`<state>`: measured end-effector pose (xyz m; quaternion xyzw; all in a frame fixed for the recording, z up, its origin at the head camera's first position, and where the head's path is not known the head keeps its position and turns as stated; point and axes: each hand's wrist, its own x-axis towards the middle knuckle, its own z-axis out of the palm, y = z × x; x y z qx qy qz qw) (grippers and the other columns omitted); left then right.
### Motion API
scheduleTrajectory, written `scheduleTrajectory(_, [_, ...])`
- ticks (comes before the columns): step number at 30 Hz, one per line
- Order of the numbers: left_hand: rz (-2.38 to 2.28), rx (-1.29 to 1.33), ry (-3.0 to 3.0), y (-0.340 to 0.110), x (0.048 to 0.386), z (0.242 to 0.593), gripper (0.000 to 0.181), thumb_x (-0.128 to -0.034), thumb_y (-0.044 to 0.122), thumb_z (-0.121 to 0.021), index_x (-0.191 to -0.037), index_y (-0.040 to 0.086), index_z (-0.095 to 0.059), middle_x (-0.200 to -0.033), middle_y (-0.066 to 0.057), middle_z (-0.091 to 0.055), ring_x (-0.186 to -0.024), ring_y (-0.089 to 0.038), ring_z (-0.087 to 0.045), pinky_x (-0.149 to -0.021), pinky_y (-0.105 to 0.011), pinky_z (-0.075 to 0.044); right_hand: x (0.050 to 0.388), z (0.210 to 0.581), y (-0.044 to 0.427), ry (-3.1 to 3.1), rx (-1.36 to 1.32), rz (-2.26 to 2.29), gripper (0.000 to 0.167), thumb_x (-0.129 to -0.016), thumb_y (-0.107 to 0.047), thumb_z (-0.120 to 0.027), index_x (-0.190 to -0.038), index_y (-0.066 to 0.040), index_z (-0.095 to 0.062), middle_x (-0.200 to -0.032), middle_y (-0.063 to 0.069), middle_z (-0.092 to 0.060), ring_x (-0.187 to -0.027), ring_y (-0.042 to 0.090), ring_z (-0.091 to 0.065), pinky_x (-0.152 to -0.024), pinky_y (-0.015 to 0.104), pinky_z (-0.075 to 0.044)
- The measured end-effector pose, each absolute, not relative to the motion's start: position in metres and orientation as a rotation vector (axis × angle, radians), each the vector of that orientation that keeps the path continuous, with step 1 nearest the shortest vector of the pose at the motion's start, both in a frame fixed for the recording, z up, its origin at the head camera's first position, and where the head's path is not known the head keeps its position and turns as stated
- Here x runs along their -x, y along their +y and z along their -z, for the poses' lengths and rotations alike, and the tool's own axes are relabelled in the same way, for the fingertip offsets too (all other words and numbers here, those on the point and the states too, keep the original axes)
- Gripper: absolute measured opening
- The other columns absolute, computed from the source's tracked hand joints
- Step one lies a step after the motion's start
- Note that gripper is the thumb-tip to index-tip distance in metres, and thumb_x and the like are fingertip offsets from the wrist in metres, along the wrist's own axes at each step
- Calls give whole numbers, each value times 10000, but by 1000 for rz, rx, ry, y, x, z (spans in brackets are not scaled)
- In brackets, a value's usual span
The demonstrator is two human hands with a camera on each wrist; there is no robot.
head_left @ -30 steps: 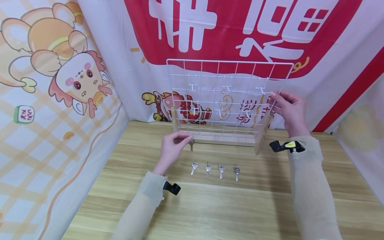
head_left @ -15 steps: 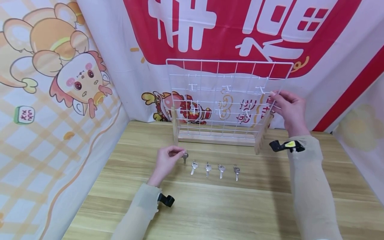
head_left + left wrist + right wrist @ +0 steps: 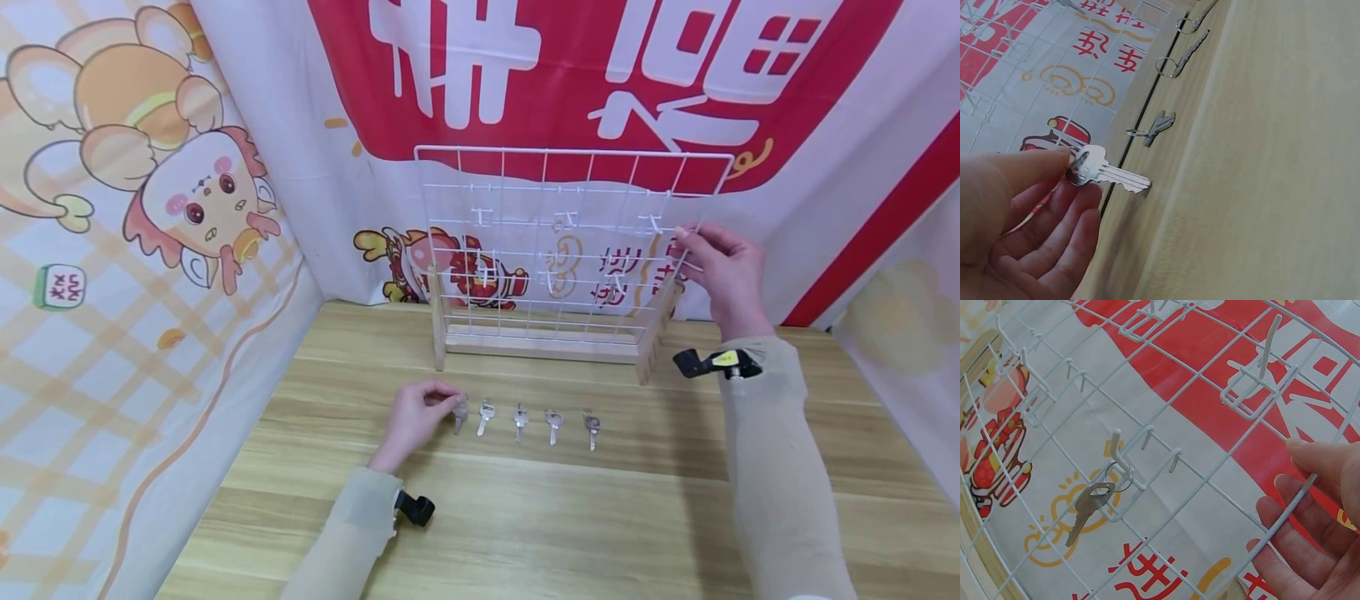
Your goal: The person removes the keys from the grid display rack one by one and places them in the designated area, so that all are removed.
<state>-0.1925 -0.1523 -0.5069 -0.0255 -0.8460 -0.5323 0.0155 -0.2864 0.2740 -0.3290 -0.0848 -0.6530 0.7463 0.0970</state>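
Observation:
My left hand [image 3: 417,417] pinches a silver key [image 3: 1104,170] by its ring end, just left of a row of several keys on the table. The held key's blade points down at the tabletop; I cannot tell whether its tip touches. Closest in that row lies another key [image 3: 486,417] with a split ring. At the right, my right hand [image 3: 723,271] grips the side edge of a white wire grid rack [image 3: 545,152], thumb in front and fingers behind. In the right wrist view, one key [image 3: 1089,508] hangs by its ring from a white hook [image 3: 1117,447].
The rack stands upright in a wooden base [image 3: 540,346] at the back of the wooden table [image 3: 540,525]. More white hooks [image 3: 1266,353] are clipped on the wires. Printed cloth [image 3: 337,100] hangs behind and along the left side.
My left hand has moved down and slightly left from near the rack's base, bringing the key to the left end of the row. My right hand stays on the rack.

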Motion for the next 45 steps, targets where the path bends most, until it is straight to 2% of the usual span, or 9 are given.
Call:
scheduleTrajectory(9, [1475,37,-2736,-148,201,514,43,-888,135,-809,-921,114,-789,-861,31,-732,-780,-124,-670,-754,-319,-569,287,328,273,-1943,244,-2196,579,-754,-404,-872,-1267,-175,-730,-1227,53,-677,-1111,199,-680,-898,265,-536])
scheduleTrajectory(16, [1346,25,-2792,-145,203,512,101,-873,188,-830,-902,99,-791,-849,41,-726,-777,-122,-647,-756,-349,-544,287,328,273,-1941,250,-2195,570,-754,-402,-874,-1253,-166,-735,-1201,54,-693,-1084,193,-690,-859,261,-553])
scheduleTrajectory(28, [1321,-23,-2865,-143,205,510,101,-883,201,-818,-932,116,-792,-856,56,-717,-791,-131,-636,-765,-352,-531,286,329,273,-1944,248,-2192,600,-737,-414,-882,-1261,-165,-730,-1219,61,-684,-1094,196,-683,-827,241,-552])
scheduleTrajectory(34, [1320,-5,-2836,-144,206,512,52,-886,150,-811,-926,122,-794,-870,31,-731,-804,-144,-658,-787,-368,-544,286,329,273,-1942,241,-2189,597,-737,-414,-883,-1255,-159,-733,-1209,66,-688,-1092,201,-681,-820,245,-554])
scheduleTrajectory(42, [1489,-42,-2728,-147,203,502,201,-875,111,-808,-1060,45,-766,-903,-25,-716,-807,-171,-665,-730,-316,-574,287,330,273,-1943,244,-2193,578,-752,-408,-877,-1256,-164,-732,-1200,55,-691,-1086,195,-684,-836,247,-558])
scheduleTrajectory(45, [1561,-64,-2676,-148,202,490,238,-882,122,-803,-1103,50,-755,-937,-39,-712,-839,-189,-669,-751,-314,-582,287,330,274,-1947,242,-2186,565,-763,-408,-871,-1255,-166,-732,-1194,50,-691,-1083,193,-684,-844,251,-561])
